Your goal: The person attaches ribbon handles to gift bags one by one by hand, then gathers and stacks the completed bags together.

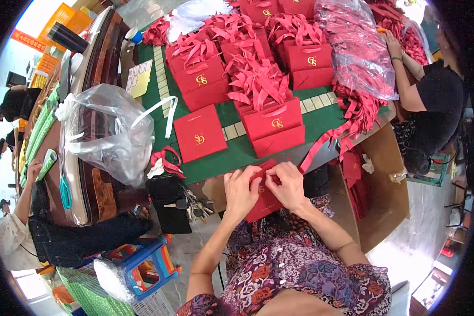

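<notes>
A red paper gift bag [265,206] with small gold marks lies flat and tilted above my lap, just off the table's near edge. My left hand [242,190] grips its upper left side with bent fingers. Close beside it, my right hand [286,184] pinches the top edge with thumb and fingers together. What lies between the fingertips, perhaps a ribbon end, is too small to make out. In front stand rows of finished-looking red bags [275,129] topped with pink-red ribbons. One flat red bag [199,134] rests on the green tabletop [168,167] to the left.
Loose red ribbons [347,124] hang over the table's right edge, near a clear plastic bundle of ribbons [355,47]. An open cardboard box [382,195] holds red bags at right. Keys [197,206] hang at left below a clear plastic bag [113,134]. Another person [432,105] works at right.
</notes>
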Motion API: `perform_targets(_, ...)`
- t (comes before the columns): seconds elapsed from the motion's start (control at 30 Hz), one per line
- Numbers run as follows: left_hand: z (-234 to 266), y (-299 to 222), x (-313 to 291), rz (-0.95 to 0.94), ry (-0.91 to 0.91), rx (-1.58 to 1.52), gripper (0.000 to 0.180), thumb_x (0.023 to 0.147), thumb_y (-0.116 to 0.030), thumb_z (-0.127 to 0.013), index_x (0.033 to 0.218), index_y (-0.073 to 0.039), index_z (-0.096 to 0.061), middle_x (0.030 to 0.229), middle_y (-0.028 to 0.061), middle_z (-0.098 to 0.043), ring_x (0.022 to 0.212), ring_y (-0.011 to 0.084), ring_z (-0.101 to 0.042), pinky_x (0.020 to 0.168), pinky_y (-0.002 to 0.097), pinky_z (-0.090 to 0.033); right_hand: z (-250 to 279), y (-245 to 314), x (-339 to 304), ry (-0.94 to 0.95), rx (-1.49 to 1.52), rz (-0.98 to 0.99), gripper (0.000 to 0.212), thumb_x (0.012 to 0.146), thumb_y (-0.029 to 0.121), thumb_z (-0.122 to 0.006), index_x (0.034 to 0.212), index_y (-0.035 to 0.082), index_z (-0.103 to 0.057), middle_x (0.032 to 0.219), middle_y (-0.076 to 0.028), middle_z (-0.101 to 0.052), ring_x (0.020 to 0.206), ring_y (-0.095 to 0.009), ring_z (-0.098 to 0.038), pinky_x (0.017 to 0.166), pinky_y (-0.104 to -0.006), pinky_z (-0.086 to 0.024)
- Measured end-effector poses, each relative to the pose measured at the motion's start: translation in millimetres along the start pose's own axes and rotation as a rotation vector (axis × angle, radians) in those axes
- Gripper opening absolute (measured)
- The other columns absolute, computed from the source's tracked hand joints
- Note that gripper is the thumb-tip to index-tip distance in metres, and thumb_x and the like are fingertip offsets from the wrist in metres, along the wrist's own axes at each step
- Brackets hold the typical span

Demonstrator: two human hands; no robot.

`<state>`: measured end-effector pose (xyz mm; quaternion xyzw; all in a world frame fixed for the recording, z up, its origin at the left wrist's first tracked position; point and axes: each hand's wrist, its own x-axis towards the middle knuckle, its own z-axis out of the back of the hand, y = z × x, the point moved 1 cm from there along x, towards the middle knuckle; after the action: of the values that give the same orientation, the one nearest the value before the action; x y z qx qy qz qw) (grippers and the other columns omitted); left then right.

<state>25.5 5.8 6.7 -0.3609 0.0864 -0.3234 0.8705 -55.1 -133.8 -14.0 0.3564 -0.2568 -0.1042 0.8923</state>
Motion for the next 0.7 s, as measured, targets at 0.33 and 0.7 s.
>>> perform_targets(0.33,-11,-3,-3,0.020,-0.009,-0.086,0.019,0.086,-0.011,-0.069,0.105,-0.009,-0.068,0.093,0.0080,-0.072,0.089,0.0267,-0.066,0.079,0.0385,-0.044,9,5,3,0.053,0.019,-0.045,0.019,0.078,-0.002,-0.070,0.096,0.003,-0.065,0.087,-0.013,-0.064,0.082,-0.035,-0.062,0.073,-0.0443,-0.051)
perform_targets(0.7,-11,-14,0,-0.096,-0.126,-0.070,0.016,0.077,-0.016,-0.081,0.085,-0.010,-0.069,0.082,0.0038,-0.072,0.083,0.0217,-0.066,0.076,0.0361,-0.044,64,13,26,0.175,0.044,-0.048,0.012,0.086,0.008,-0.070,0.096,0.003,-0.066,0.096,-0.012,-0.058,0.094,-0.033,-0.057,0.080,-0.0421,-0.049)
